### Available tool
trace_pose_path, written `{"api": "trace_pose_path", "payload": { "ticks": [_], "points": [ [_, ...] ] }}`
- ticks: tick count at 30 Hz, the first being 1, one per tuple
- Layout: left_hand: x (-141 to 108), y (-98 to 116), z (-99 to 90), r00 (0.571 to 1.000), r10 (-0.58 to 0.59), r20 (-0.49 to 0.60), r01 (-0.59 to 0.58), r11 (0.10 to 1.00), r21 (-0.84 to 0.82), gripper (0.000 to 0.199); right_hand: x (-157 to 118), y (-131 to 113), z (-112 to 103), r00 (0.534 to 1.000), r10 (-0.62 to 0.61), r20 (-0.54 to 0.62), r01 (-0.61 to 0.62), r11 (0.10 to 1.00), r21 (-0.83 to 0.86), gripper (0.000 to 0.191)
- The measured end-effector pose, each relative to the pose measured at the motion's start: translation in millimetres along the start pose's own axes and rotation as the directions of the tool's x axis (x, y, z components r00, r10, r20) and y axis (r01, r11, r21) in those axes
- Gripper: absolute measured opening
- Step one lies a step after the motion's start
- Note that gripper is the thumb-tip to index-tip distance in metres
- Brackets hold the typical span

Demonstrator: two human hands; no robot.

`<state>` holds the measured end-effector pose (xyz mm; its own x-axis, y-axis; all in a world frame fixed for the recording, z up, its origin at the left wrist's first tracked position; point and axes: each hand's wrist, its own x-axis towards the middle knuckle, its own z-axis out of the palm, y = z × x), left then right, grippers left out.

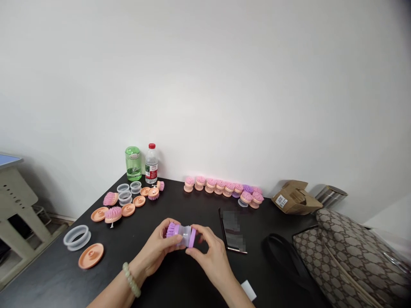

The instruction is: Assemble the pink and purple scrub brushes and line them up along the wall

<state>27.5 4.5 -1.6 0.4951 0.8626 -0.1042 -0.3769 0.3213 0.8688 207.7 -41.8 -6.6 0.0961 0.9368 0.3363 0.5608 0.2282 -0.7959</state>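
Observation:
A purple brush [184, 235] with a clear middle section lies sideways between my two hands, above the black table. My left hand [158, 247] grips its bristle end and clear body, thumb in front. The fingers and thumb of my right hand [210, 252] pinch the purple disc at the other end. To the left are clear rings [77, 238], orange discs [91, 256] and pink bristle heads [113, 214]. A row of pink brushes [210, 185], with some purple parts among them, stands along the wall.
A green container [133, 164] and a red-capped bottle [151, 164] stand at the back left. Right of my hands lies a dark phone [231, 231]. Further right are a brown paper bag [295, 199], a metal cylinder [332, 196] and a patterned bag [349, 256].

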Motion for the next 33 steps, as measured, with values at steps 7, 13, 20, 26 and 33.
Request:
{"api": "trace_pose_path", "payload": {
  "ticks": [7, 13, 20, 26, 33],
  "points": [
    [-1, 2, 0.7, 1.000, -0.002, 0.019, 0.003, 0.999, -0.040, 0.041, -3, 12, 3, 0.981, -0.191, -0.042, 0.192, 0.980, 0.047, 0.047],
    [0, 3, 1.5, 1.000, 0.000, 0.014, 0.000, 1.000, -0.010, 0.042, -4, 11, 3, 0.954, -0.296, -0.044, 0.297, 0.955, 0.013, 0.046],
    [0, 0, 0.1, 1.000, -0.030, 0.008, 0.030, 0.999, -0.042, 0.046, -5, 11, 3, 0.964, -0.264, -0.017, 0.265, 0.963, 0.056, 0.048],
    [0, 0, -0.5, 0.999, -0.036, -0.008, 0.036, 0.998, -0.051, 0.046, -5, 16, 7, 0.979, -0.206, -0.004, 0.205, 0.972, 0.113, 0.049],
    [-1, 0, 2.4, 1.000, -0.029, 0.000, 0.029, 0.999, -0.042, 0.046, -6, 19, 8, 0.976, -0.216, 0.003, 0.212, 0.964, 0.157, 0.051]
  ]
}}
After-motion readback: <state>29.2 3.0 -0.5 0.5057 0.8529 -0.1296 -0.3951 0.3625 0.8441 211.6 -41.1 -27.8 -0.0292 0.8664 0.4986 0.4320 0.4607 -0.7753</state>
